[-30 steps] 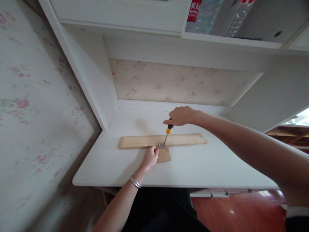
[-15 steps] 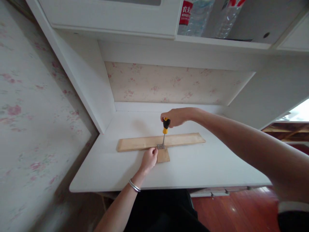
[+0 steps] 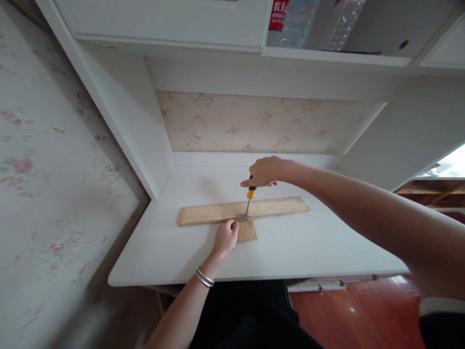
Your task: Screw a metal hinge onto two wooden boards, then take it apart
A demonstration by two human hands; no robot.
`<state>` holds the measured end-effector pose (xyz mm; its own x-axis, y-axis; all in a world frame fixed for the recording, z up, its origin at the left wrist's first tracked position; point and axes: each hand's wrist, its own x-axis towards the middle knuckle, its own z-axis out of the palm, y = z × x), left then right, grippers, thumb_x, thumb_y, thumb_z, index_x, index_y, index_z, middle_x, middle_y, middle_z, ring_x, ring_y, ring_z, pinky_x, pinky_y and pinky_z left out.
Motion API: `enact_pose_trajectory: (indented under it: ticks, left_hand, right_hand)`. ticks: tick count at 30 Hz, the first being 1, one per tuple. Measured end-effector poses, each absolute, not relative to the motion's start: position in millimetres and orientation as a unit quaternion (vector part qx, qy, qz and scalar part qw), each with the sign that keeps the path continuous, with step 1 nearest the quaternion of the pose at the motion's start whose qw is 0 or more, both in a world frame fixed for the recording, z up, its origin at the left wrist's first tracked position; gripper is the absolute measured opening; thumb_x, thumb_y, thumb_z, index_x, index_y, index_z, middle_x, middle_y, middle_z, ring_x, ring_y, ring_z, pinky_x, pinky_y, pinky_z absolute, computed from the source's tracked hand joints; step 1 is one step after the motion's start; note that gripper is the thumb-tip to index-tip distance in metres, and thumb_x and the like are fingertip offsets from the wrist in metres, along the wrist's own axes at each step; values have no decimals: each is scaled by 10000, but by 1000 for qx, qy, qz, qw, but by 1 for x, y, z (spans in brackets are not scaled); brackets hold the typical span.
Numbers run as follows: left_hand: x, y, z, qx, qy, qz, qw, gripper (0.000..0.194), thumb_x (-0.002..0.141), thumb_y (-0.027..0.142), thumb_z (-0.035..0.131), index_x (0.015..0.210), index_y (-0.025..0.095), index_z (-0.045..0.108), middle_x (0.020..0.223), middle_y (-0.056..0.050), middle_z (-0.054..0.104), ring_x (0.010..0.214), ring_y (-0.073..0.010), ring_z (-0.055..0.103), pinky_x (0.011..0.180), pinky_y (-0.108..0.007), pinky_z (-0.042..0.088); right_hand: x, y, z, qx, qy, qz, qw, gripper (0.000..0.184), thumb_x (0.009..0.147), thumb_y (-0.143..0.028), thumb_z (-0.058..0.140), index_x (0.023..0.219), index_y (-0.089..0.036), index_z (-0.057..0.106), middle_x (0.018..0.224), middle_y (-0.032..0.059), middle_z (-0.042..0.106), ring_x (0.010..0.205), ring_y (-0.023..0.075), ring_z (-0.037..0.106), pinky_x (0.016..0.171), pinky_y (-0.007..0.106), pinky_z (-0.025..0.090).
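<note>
My right hand (image 3: 267, 170) is wrapped round the handle of a yellow and black screwdriver (image 3: 250, 194), thumb pointing left. The shaft slants down, its tip on a small metal hinge (image 3: 242, 218). That hinge lies across the seam between a long wooden board (image 3: 205, 214) and a short wooden piece (image 3: 248, 231), which together make a T. Beside the hinge's left end, my left hand (image 3: 225, 237) is closed, thumb and forefinger pinched together against the wood. What sits between those fingertips is hidden.
The boards lie on a white desk (image 3: 298, 247). Above is a white cabinet (image 3: 163, 24) with plastic bottles (image 3: 300, 22) on its open shelf. A white side panel (image 3: 119, 111) stands to the left, by a flowered wall (image 3: 43, 169). Below right is a reddish floor (image 3: 348, 315).
My right hand has turned on the screwdriver handle, its thumb now pointing left and its knuckles higher. The view has shifted slightly. My left hand stays beside the hinge.
</note>
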<state>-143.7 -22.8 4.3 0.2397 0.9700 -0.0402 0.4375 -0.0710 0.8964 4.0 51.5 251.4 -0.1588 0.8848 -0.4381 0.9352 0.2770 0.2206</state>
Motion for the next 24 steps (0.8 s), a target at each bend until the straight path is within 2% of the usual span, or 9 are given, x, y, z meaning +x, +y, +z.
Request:
enact_pose_trajectory:
  ticks: [3,5,10,13,15,18,20,22,24]
  left_hand:
    - [-144,-22,4,659,530,311,434,330,926,408,375,800,163,557,545,8,518,367,-104,460,387,-202,273]
    - [-144,-21,3,658,527,312,438,324,922,403,384,792,163,557,538,12,509,373,-104,461,388,-197,277]
    - [-144,-21,0,655,521,319,445,309,915,406,398,810,167,564,541,16,512,368,-107,468,372,-196,287]
    - [-144,-20,-2,653,521,321,446,303,913,405,401,829,168,571,554,14,524,364,-107,471,358,-196,282]
    - [-144,-20,-3,651,525,319,446,302,912,403,408,824,164,570,549,15,519,357,-103,461,354,-193,277]
    - [-144,-20,-3,651,526,319,445,314,915,408,404,793,163,557,534,21,510,347,-97,449,348,-188,270]
    - [-143,-20,-3,654,525,321,440,312,915,407,401,786,168,555,534,22,510,349,-99,453,345,-188,270]
    - [-143,-20,-2,655,525,322,438,304,912,404,400,795,174,560,540,23,509,355,-101,457,349,-190,276]
    - [-144,-20,-2,654,526,321,440,300,911,401,398,805,175,564,545,23,508,355,-100,454,354,-193,283]
  right_hand:
    - [3,53,251,559,798,-50,218,406,788,-486,556,1008,-154,638,659,66,625,571,206,573,563,314,374]
    - [3,54,252,537,810,-80,220,511,709,-451,659,1139,-186,577,707,39,636,561,186,569,554,295,367]
    - [2,57,252,598,754,-57,265,553,822,-619,437,824,-118,671,579,92,597,546,218,570,563,333,384]
    - [4,59,250,535,811,-68,224,416,760,-494,605,1003,-159,641,688,68,643,564,196,579,552,301,380]
    - [4,60,249,525,820,-85,212,565,688,-485,686,1154,-188,568,793,60,661,548,181,581,540,289,382]
    - [2,59,249,583,773,-79,237,583,758,-613,558,1082,-130,604,728,85,648,504,192,576,536,311,395]
    - [1,59,249,592,760,-82,257,530,832,-587,459,954,-107,646,648,93,629,510,201,580,547,318,399]
    - [2,59,250,556,786,-96,251,399,815,-472,547,990,-125,637,691,83,644,542,195,588,554,304,399]
    - [2,57,251,525,813,-115,226,489,732,-388,669,1156,-168,562,809,68,664,559,183,592,550,286,397]
